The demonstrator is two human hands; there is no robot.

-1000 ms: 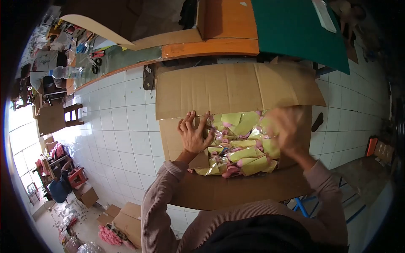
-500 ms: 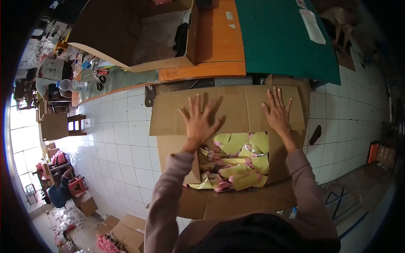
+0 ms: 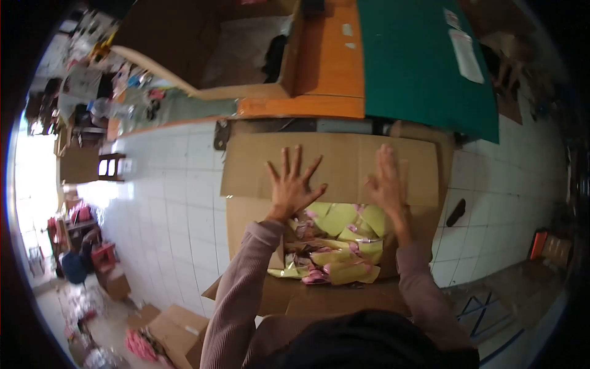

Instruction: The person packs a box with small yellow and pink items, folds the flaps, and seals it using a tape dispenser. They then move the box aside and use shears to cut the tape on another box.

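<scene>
As the flap (image 3: 342, 167) runs crosswise beyond the packets (image 3: 337, 220), the left grip (image 3: 291, 192) is spread over it, the right grip (image 3: 386, 184), blurred, apparently closer-fingered

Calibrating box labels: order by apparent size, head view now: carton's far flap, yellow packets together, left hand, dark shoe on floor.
Far flap
Yellow packets together
Left hand
Dark shoe

Window glare left; the hands seem blurred.
</scene>
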